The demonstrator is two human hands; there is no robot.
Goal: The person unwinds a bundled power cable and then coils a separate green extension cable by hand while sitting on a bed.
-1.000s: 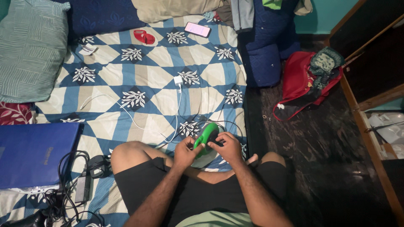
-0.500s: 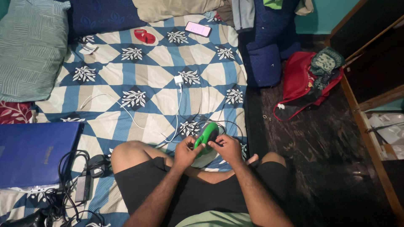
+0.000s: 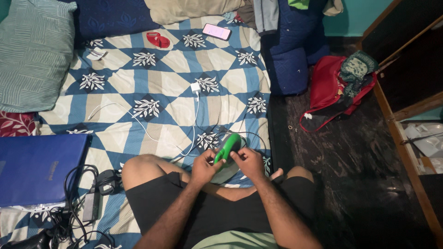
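Seated cross-legged on the blue-and-cream patterned bedsheet (image 3: 157, 92), the person pinches a bright green, rounded plastic gadget (image 3: 227, 148) just above the lap, left hand (image 3: 206, 167) gripping its lower edge to steady it while right hand (image 3: 248, 162) closes fingers on its side by a thin black cable (image 3: 251, 135).

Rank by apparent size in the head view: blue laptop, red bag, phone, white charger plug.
1. blue laptop
2. red bag, not far behind the laptop, which is cut off by the frame
3. phone
4. white charger plug
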